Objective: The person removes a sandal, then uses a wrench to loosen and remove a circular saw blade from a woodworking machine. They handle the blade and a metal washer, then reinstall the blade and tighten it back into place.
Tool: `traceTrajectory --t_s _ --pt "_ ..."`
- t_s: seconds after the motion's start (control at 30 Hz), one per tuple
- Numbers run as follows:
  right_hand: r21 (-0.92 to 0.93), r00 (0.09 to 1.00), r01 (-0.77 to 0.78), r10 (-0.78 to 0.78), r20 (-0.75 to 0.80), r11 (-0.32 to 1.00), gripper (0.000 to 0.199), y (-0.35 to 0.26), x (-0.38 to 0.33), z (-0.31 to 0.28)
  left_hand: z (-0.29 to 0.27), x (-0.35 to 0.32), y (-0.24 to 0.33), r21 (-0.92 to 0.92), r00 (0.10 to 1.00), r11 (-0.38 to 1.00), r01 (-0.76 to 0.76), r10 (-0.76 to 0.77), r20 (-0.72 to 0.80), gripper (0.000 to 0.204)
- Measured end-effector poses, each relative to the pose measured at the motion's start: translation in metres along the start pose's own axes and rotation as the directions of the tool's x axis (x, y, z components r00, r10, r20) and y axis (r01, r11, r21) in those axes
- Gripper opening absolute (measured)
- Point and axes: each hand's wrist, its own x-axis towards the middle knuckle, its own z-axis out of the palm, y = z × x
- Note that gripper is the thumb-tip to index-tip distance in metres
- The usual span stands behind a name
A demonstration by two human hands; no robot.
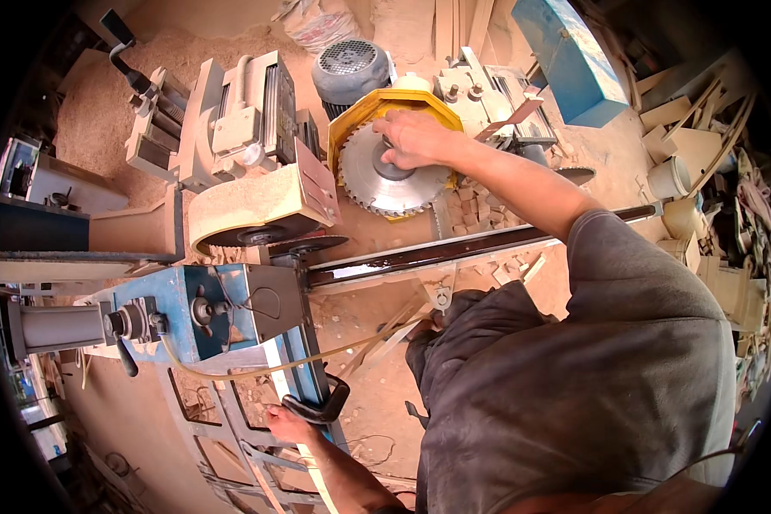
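Observation:
Bent fingers of my right hand (413,140) are at the hub of a large toothed circular saw blade (391,194), and whatever lies under them is hidden. The blade sits inside a yellow guard (337,128), its face toward me. Down at the lower left, my left hand (290,425) is curled at a pale strip (319,482) along the blue machine's edge. Beside that hand is a black curved handle (320,406). I cannot make out what its fingers close on.
A grey motor (349,72) stands behind the guard. A beige saw unit (248,206) is at the left of the blade, and a long rail (480,243) crosses in front. Wood offcuts (478,208) and sawdust cover the floor; a blue box-shaped housing (571,62) is at upper right.

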Motion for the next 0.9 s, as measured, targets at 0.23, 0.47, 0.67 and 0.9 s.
traceTrajectory --t_s 0.23,0.47,0.67,0.9 --pt "-0.088 0.979 0.154 -0.139 0.150 0.984 0.028 0.018 0.015 0.009 0.001 -0.002 0.008 -0.003 1.000 1.000 -0.003 0.003 0.025 0.044" --pt "-0.155 0.963 0.265 -0.252 0.100 0.952 0.022 0.008 0.007 0.007 -0.003 -0.005 0.007 -0.024 1.000 1.000 -0.002 0.001 -0.025 0.044" --pt "0.055 0.985 0.174 -0.174 -0.002 0.983 0.029 0.018 0.005 0.016 0.005 0.002 -0.004 -0.004 0.999 0.999 -0.048 0.048 -0.004 0.046" --pt "0.587 0.915 -0.255 0.388 -0.110 0.769 0.027 0.016 -0.027 -0.009 0.001 -0.004 0.003 0.001 1.000 1.000 -0.013 0.013 -0.010 0.046"
